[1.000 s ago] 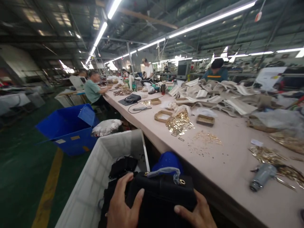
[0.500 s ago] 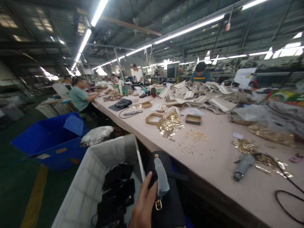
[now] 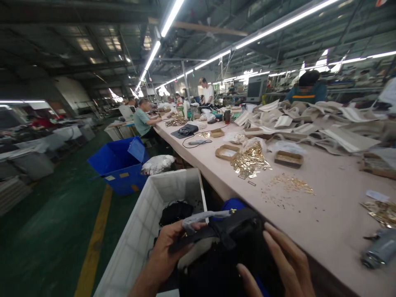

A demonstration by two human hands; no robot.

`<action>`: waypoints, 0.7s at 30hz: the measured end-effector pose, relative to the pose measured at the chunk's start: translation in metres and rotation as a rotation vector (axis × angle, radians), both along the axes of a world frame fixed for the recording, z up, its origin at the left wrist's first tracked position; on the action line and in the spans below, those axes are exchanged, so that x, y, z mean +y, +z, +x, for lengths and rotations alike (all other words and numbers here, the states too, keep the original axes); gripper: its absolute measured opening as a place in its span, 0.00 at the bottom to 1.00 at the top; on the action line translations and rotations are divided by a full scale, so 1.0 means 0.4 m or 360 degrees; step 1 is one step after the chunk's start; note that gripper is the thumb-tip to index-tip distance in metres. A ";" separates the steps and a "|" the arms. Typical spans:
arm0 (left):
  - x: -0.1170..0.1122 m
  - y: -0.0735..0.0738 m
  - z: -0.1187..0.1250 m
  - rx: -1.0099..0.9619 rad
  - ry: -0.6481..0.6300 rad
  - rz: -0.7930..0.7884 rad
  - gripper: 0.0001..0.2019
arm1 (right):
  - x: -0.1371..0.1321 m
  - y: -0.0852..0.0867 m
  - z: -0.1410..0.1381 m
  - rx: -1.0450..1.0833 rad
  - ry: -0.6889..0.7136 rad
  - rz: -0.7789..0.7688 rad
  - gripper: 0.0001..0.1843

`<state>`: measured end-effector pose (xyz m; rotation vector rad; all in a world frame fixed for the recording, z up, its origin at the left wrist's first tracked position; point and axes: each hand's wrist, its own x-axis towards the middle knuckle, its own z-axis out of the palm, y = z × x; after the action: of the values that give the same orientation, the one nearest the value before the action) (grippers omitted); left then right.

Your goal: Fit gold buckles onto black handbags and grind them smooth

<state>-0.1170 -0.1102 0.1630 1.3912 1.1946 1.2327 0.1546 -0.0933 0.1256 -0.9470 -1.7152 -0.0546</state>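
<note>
A black handbag [image 3: 229,251] is held up in front of me, its flap lifted on the left and its dark inside showing. My left hand [image 3: 171,249] is closed on the flap edge, by the handle [image 3: 207,215] wrapped in pale film. On the bag's right side lies my right hand [image 3: 283,258], fingers along the body and thumb across the front. Below and behind, a white bin [image 3: 123,251] holds black bags [image 3: 175,212], partly hidden by my left hand and the held bag.
On the pinkish table [image 3: 334,198] are a heap of gold metal pieces [image 3: 252,159], cardboard trays [image 3: 289,159] and a grey power tool [image 3: 379,249]. A blue bin [image 3: 117,165] stands past the white one. People sit and stand farther along the table.
My view has swung left. The bag has turned and its flap is now lifted. My right hand has come into view on the bag's right side.
</note>
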 end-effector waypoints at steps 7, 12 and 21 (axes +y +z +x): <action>0.107 -0.123 -0.003 0.0100 -0.0281 -0.0331 0.13 | 0.116 -0.090 -0.002 -0.0397 0.0383 -0.0152 0.18; 0.073 -0.082 0.013 0.0630 0.0650 -0.0008 0.15 | 0.120 -0.192 -0.046 -0.0473 0.0239 -0.0080 0.19; 0.064 -0.112 0.195 -0.0232 0.0235 -0.0529 0.18 | 0.108 -0.211 -0.077 -0.0445 0.0239 -0.0164 0.16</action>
<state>-0.0392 -0.0846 0.1184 0.9685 1.3472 1.1512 0.1240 -0.0502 0.0410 -0.9149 -2.0601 0.0006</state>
